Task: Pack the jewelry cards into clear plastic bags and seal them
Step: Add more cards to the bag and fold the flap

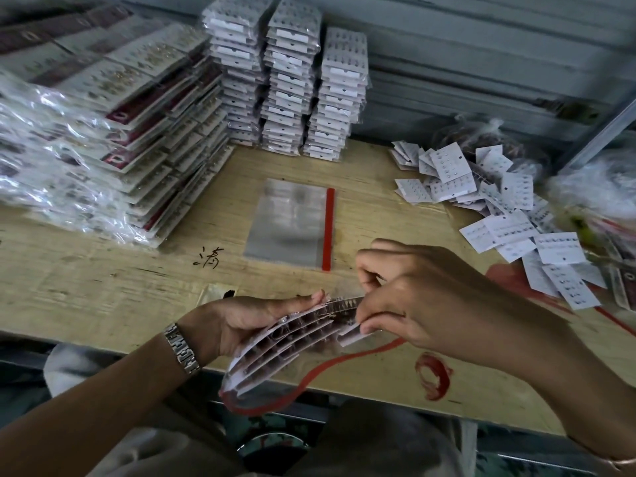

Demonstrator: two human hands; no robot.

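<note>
Head view: we hold a fanned stack of jewelry cards [285, 342] over the near edge of the table [103, 287].
Our left hand [247, 321] grips it from beneath, our right hand [413, 294] pinches its far end, and a red-edged clear bag [344, 358] hangs just under it.

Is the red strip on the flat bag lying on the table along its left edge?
No, the red strip runs down the right edge of the flat bag.

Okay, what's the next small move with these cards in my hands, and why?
Probably square the fanned cards and slide them fully into the clear bag: they sit splayed between the left hand and right hand, and the bag's red-edged mouth gapes unsealed.
</note>
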